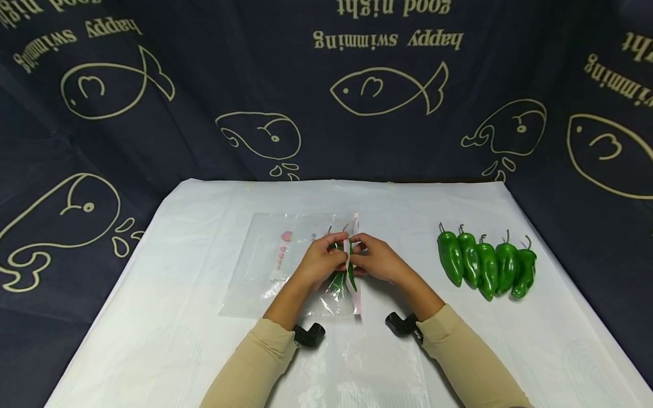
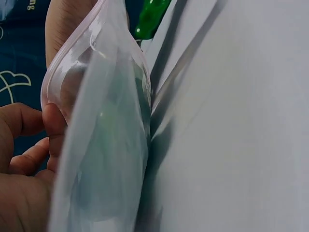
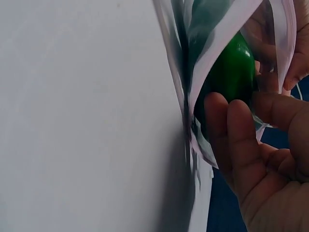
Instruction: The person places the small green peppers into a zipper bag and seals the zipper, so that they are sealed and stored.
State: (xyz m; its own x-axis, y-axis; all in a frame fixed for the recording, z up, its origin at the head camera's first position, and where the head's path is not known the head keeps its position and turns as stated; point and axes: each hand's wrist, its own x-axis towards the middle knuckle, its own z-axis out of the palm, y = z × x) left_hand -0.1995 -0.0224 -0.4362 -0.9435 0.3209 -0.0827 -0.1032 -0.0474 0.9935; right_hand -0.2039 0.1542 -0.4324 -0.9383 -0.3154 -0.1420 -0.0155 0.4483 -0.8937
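Observation:
A clear zip bag (image 1: 255, 266) with a pink-edged mouth lies on the table, its mouth to the right. My left hand (image 1: 318, 260) pinches the upper lip of that mouth between thumb and fingers, as the left wrist view also shows. At the opening, my right hand (image 1: 380, 258) holds a glossy green pepper (image 3: 236, 67), fingertips on its near end while the rest lies between the bag's lips. Through the plastic shows more green, a pepper (image 1: 336, 281) inside near the mouth, partly hidden by my left hand.
Several green peppers (image 1: 488, 271) with thin stems lie in a row on the right of the white-covered table (image 1: 168, 294). A dark curtain (image 1: 306, 56) with fish and whale drawings stands behind and at both sides. Black wrist cameras (image 1: 309, 335) sit at both cuffs.

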